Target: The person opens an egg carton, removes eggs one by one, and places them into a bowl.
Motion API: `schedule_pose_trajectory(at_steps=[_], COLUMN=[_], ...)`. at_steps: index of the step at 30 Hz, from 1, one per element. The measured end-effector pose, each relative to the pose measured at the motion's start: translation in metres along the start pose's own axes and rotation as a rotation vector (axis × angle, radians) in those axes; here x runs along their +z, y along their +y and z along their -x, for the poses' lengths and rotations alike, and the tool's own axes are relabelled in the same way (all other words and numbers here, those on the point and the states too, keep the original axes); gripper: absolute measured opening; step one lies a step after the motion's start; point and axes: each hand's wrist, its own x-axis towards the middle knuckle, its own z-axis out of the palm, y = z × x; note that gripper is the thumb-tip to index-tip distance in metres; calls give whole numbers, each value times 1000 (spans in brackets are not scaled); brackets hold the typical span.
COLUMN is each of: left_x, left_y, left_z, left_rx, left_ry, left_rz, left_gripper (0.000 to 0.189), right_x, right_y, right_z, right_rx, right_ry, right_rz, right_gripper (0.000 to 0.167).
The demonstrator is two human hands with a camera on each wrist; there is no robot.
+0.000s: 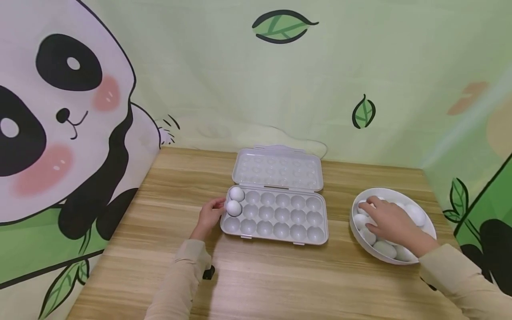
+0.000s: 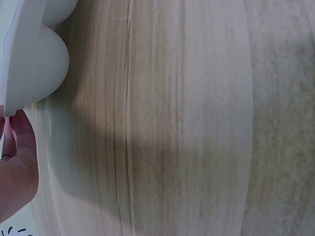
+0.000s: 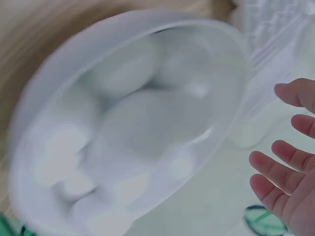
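My left hand point(image 1: 209, 218) grips the left edge of a white plastic egg tray point(image 1: 276, 241). Thumb and fingers point(image 2: 27, 137) pinch the tray's rim in the left wrist view, with the rounded undersides of its cups beside them. Two white eggs, one at the back left corner point(image 1: 237, 194) and one just in front of it point(image 1: 234, 208), sit in the left column. Over a white bowl point(image 1: 430, 226) of eggs, my right hand point(image 1: 387, 220) reaches in from the right. Its fingers point(image 3: 275, 172) are spread and hold nothing in the right wrist view.
The tray's clear hinged lid point(image 1: 280, 166) lies opened back towards the wall. Large and small eggs point(image 1: 385, 249) fill the bowl, which stands right of the tray. A printed cloth with a panda point(image 1: 96, 133) and leaves hangs behind and beside the wooden table point(image 1: 280, 284).
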Motion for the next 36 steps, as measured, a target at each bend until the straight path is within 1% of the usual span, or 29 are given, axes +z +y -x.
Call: schedule_pose_trajectory(at_steps=[3,6,12,16,21,25,27,30,36], left_x=[1,1,0,0,0,0,0,0,0], left_y=[-1,-2,-4,-3,-3,-5,-5,-5,-5], left_z=[-1,-1,-1,-1,-2,-3,-3,-4,-4], left_rx=[3,4,2,-3,-4,3,6,12,9], left_ry=[2,7,11,14,9,8,10,12,11], left_rz=[-3,-2,-4,1,6,9,14,17,13], left_gripper=[34,34,34,34,34,35,35,34,34], right_x=[3,13,40,57,76,85,89,93,96], right_y=[-15,-32,-73,-104,-139,-161,-170,-182,-206], right_z=[-19,-41,-86,-112,-141,-159,-167,-177,-190], right_rx=[6,-5,-102,-130,-126,-113,-109,-87,-45], right_ry=[11,41,100,106,82,62,58,26,-27], right_rz=[-44,-108,-248,-325,-416,-452,-446,-449,-467], right_gripper=[43,45,43,45,47,50,51,54,56])
